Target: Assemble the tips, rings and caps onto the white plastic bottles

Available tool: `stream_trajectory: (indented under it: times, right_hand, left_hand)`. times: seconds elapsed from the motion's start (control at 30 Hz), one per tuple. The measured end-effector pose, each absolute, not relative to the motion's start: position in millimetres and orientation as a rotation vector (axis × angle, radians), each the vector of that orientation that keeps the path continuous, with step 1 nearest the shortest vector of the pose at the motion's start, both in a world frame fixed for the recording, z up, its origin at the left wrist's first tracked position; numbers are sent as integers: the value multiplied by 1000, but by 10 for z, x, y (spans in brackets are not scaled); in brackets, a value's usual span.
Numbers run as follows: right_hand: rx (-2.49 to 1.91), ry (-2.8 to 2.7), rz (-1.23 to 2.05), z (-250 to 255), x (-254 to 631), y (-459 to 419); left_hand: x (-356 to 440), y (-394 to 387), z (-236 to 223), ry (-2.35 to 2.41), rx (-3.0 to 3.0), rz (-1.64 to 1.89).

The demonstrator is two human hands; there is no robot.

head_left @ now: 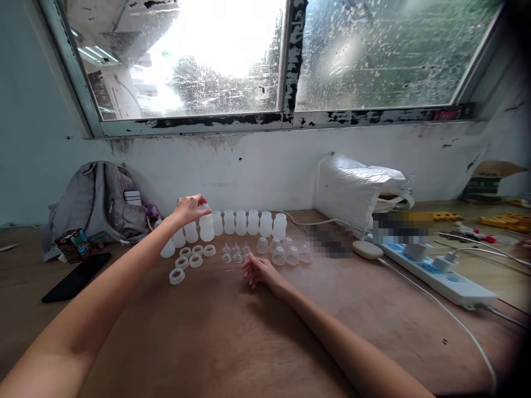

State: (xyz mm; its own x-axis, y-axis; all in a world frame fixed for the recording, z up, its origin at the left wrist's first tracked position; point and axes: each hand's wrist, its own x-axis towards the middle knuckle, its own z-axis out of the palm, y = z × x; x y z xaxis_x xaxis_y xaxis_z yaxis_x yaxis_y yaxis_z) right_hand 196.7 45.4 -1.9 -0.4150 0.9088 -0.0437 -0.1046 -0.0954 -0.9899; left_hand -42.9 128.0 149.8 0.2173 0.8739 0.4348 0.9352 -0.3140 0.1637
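My left hand (191,210) reaches to the back row, its thumb and fingers closed around the top of a frosted baby bottle (206,228). Other frosted bottles (241,223) stand upright in a curved row on both sides of it. In front of them lie several white screw rings (196,260). Clear bottle nipples (237,250) are grouped to the right of the rings. Beside these nipples my right hand (261,271) rests low over the table, fingers loosely bent and apart, with nothing visible in it. Clear dome caps (279,255) sit just behind and right of it.
On the left are a grey backpack (99,199), a small box (74,245) and a black phone (77,277). To the right stand a white bag (352,190), a pale rounded device (367,250) and a power strip (448,279) with cables. A wall and window close off the back.
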Motion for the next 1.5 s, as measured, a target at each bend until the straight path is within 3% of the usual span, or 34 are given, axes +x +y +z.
stream_trajectory:
  times: [0.17,0.73,0.87,1.1,1.37,1.5]
  right_hand:
    - [-979,-1355,1601,-17,1953,456]
    - [-923,-1370,1578,-30,1968,457]
    - [-986,-1411,1323,-8,1992,449]
    - [-1129,-1771,376,-76,2041,484]
    - [-1315,-2073,252,-315,1935,527]
    - [-1338,-2078,280,-306,1942,525]
  left_hand:
    - [-497,1655,1330,-1952,-2205,-486]
    - [-514,1828,1112,-1970,-2116,-502]
    - [-474,1562,1059,-1853,-2172,-501]
    - [-536,824,440,-1762,-2207,-374]
    - [-511,514,68,-1599,-2180,-477]
    - [-393,401,77,-1573,-2292,-792]
